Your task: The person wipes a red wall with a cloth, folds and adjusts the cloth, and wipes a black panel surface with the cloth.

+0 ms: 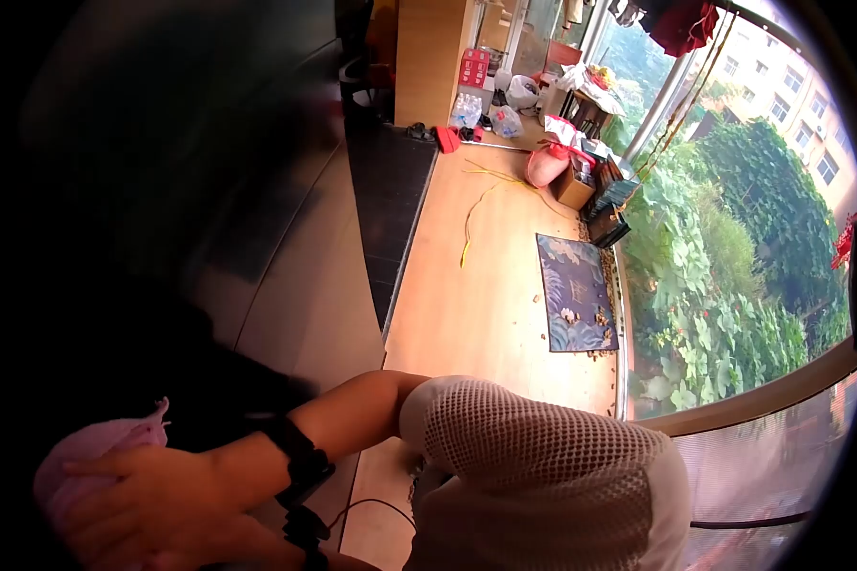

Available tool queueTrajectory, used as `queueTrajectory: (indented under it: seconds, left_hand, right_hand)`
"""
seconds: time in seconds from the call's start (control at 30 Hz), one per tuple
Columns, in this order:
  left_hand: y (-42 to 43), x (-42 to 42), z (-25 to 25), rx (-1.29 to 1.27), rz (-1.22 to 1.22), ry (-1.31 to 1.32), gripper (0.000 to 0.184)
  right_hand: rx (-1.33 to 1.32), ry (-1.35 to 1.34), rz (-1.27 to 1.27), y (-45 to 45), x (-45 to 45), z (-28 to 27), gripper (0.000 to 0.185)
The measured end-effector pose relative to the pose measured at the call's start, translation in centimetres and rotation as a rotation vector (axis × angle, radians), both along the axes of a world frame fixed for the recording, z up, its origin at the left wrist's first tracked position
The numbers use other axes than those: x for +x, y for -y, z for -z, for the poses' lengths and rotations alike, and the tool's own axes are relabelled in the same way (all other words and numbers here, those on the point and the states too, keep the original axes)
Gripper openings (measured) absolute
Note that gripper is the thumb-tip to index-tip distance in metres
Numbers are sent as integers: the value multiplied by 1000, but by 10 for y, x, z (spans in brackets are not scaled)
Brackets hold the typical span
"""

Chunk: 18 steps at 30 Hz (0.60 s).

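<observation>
At the lower left, my right hand (143, 490) lies over a bunched pink cloth (100, 436), its fingers bent round it. A black band (300, 457) circles that wrist, and a white mesh sleeve (543, 443) covers the upper arm. My left hand (243, 544) comes in just below, close to the right one, with a second dark band at its wrist. Its fingers are lost behind the right hand and in shadow. Beside both hands rises a large greyish panel (319, 276), dark and blurred towards the left.
Wooden flooring (457, 295) runs alongside a dark strip (386, 209). A patterned mat (578, 295) lies by the tall window. Boxes (574, 186), bags (522, 92) and a red-and-white sack (547, 165) stand further back. A thin cable (381, 502) curves near my arm.
</observation>
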<state>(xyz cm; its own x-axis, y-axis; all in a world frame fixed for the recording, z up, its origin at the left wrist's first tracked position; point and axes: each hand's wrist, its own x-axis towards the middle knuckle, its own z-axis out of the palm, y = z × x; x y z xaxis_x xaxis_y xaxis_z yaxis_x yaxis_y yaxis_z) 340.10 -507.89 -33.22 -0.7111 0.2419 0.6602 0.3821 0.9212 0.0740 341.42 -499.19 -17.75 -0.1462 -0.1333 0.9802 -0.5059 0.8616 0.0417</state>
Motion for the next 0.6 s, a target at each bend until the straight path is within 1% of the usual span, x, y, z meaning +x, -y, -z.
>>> queueTrajectory:
  seconds: [0.03,0.1,0.2,0.23,0.27,0.33,0.37,0.4,0.47,0.53,0.6]
  left_hand:
    - [-10,5,5,-6,-9,49,65]
    - [-30,15,12,-11,-33,146,65]
    - [-60,30,22,-15,-94,310,65]
    - [-67,35,24,-17,-121,363,65]
    - [-76,39,24,-24,-148,408,65]
    - [-83,44,21,-26,-167,408,64]
    - [-85,45,18,-30,-179,407,64]
    - [-82,44,11,-33,-149,329,63]
    - [-71,36,-7,-60,-105,146,61]
    - [-57,23,-41,-97,-68,-62,60]
    - [-47,12,-79,-134,-73,-240,59]
  right_hand:
    - [70,-98,157,-6,-5,6,39]
    - [101,-100,312,-15,-3,26,39]
    - [61,121,348,-42,24,98,38]
    - [82,150,399,-54,30,123,37]
    - [63,164,371,-65,36,139,37]
    - [25,197,314,-79,48,156,37]
    - [-82,254,174,-78,49,145,38]
    - [-185,310,31,-68,43,127,38]
    - [-237,259,-155,-55,28,68,41]
    - [-135,155,-187,-48,5,-2,46]
    - [-79,76,-99,-36,-7,-31,49]
